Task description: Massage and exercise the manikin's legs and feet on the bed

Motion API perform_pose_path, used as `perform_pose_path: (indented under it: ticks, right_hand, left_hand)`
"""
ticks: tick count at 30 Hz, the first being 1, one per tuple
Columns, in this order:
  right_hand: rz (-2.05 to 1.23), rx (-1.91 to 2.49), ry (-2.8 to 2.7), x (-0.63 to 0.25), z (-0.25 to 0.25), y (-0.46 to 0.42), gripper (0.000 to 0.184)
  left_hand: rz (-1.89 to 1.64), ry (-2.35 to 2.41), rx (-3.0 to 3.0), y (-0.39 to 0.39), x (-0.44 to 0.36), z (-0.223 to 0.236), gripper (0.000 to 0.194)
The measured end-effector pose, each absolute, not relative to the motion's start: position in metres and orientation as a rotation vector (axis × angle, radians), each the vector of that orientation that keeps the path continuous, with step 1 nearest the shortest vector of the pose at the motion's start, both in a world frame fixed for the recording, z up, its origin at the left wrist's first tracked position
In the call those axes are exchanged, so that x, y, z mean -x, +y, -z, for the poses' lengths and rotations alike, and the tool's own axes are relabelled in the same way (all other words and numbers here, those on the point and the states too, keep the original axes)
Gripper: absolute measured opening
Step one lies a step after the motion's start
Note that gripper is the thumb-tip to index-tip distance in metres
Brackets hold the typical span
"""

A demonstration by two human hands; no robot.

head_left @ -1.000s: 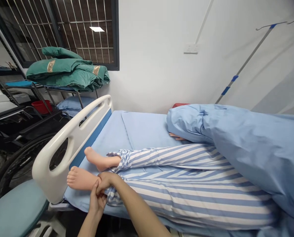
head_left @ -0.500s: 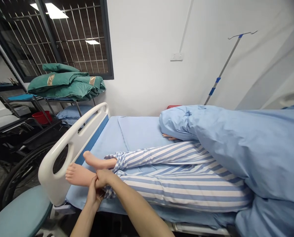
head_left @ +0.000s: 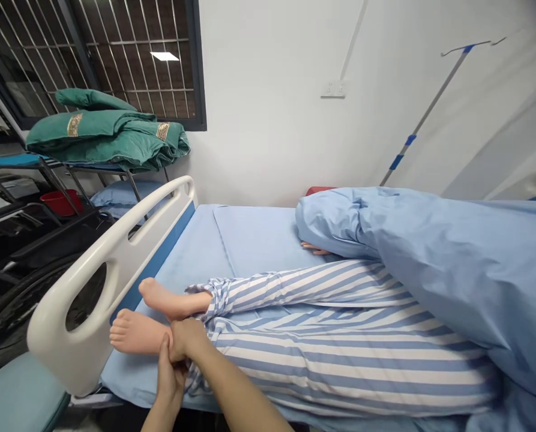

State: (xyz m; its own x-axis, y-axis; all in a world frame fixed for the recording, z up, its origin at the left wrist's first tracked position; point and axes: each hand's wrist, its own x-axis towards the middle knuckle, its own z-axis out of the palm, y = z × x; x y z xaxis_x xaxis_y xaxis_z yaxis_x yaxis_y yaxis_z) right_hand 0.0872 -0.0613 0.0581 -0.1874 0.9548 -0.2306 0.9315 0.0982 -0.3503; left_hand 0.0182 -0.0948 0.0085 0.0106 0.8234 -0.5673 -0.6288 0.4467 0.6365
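A smooth, plastic-looking manikin foot points toward the footboard, toes up and to the left. My right hand is wrapped over the ankle just above this near foot. Below it, my left hand holds the same ankle from the near side, its thumb upright against the heel and its fingers partly hidden underneath. Both hands touch each other. The far foot lies behind, untouched. Blue-and-white striped trousers cover the legs, their cuffs bunched at the ankles.
A light blue quilt covers the upper body, with fingers peeking out at its edge. The white footboard stands left, beside a stool and a wheelchair. Green folded bedding is stacked behind. An IV pole rises at the far side.
The camera view has shifted, so the bed appears larger and the footboard further left. Both hands keep hold of the near ankle, which lies about as before.
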Motion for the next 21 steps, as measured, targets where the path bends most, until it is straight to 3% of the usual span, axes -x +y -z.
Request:
perform_pose_path:
  ticks: [4, 9, 18, 21]
  right_hand:
    - [-0.925, 1.922, -2.347, -0.095, -0.056, -0.041, 0.056]
    - [-1.303, 1.848, -2.379, -0.1, -0.06, -0.029, 0.05]
    - [-0.552, 1.985, -2.244, -0.079, -0.053, -0.064, 0.054]
    - [-0.402, 2.057, -2.147, -0.067, -0.049, -0.077, 0.041]
  left_hand:
    - [-1.099, 1.131, -0.251, -0.089, -0.016, -0.006, 0.035]
    - [-1.052, 1.143, -0.25, -0.09, -0.013, -0.006, 0.031]
    - [-1.196, 1.02, -0.266, -0.098, -0.016, 0.006, 0.029]
    - [-1.145, 1.021, -0.278, -0.1, -0.014, 0.008, 0.03]
